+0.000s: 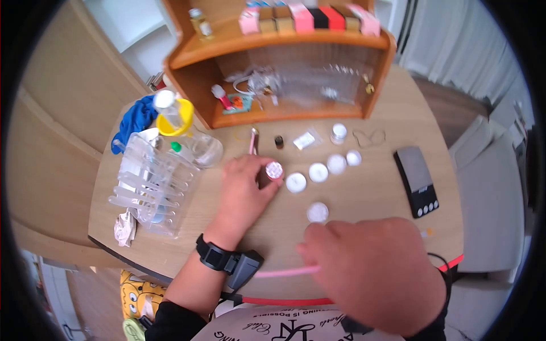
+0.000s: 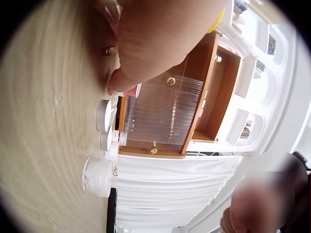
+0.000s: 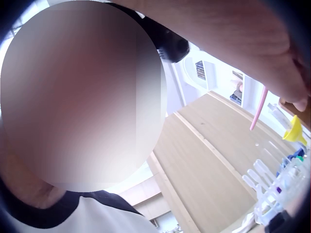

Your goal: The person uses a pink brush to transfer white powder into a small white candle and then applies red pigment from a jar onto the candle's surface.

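Note:
My left hand [image 1: 245, 184] pinches a small round container [image 1: 274, 170] with a pink side and a pale speckled top, low over the table. In the left wrist view, only part of its pink side [image 2: 131, 91] shows past the fingers. My right hand [image 1: 369, 264] is raised near the table's front edge, gripping a thin pink stick [image 1: 287, 273] that points left. The right wrist view shows the stick's end [image 3: 260, 109] below the fingers. Just beyond the right hand stands a small clear jar [image 1: 317, 212]. White-topped round tins [image 1: 296, 182] line up diagonally right of the left hand.
A wooden cabinet [image 1: 278, 122] stands at the back, before it a dark vial [image 1: 278, 141], a small packet [image 1: 306, 140] and a white-lidded jar [image 1: 338, 133]. A black scale [image 1: 417, 184] lies right. At left are a clear rack with spatulas [image 1: 151, 196] and a yellow funnel [image 1: 185, 116].

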`<control>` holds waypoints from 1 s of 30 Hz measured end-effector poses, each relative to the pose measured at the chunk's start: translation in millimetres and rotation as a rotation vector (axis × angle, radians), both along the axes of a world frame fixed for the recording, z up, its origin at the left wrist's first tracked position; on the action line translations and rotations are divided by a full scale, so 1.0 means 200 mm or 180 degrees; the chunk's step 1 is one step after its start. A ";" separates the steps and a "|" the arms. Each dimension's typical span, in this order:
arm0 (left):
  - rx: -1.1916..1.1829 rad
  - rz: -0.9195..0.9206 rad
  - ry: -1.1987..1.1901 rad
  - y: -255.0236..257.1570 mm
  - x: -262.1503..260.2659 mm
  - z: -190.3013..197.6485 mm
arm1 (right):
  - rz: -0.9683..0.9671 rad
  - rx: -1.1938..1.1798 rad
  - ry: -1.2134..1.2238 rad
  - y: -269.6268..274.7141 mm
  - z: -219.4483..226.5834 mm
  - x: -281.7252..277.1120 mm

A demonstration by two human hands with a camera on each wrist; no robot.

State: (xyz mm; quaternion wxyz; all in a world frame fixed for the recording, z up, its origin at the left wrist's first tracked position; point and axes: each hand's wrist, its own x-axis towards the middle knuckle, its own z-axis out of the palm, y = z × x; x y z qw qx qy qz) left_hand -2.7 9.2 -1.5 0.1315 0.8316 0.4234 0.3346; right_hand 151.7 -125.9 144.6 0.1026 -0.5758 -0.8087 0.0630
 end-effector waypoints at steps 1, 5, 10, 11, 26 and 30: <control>0.0067 -0.0023 -0.0026 0.00 0.00 0.00 | -0.0145 0.0175 0.0104 0.03 -0.01 0.00; 0.0170 0.0021 -0.0092 0.00 -0.02 -0.02 | -0.0561 0.0746 0.0665 0.16 -0.04 0.01; 0.0063 0.0074 -0.0067 -0.01 -0.03 -0.03 | -0.1045 0.1293 0.2293 0.28 -0.14 0.14; 0.0042 0.0089 -0.0067 -0.01 -0.03 -0.04 | -0.1281 0.1025 0.2739 0.29 -0.19 0.16; -0.0306 0.0108 -0.0163 0.00 -0.04 -0.04 | -0.1291 0.0660 0.3984 0.33 -0.57 0.25; -0.0294 0.0106 -0.0211 -0.01 -0.04 -0.01 | -0.1067 0.0532 0.4120 0.32 -0.55 0.22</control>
